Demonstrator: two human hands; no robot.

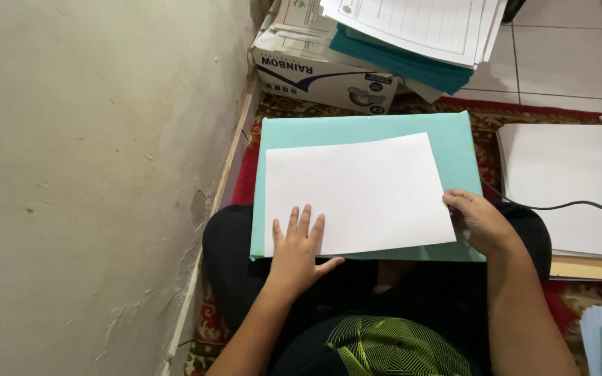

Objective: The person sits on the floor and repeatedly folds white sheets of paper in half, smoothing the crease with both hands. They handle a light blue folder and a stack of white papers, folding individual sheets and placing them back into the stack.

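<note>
Left hand (298,244) flat, fingers spread on white sheet (357,191), right hand (479,221) pinching the sheet's right edge, sheet lying on teal folder (367,124) across the lap, beyond the folder a cardboard box (315,73) under stacked papers (419,24).

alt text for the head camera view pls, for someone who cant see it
Seen from above, a seated person's left hand lies flat on a blank white sheet while the right hand touches its right edge; the sheet rests on a teal folder across their lap. A cardboard box under stacked papers sits ahead, beside a wall.
</note>
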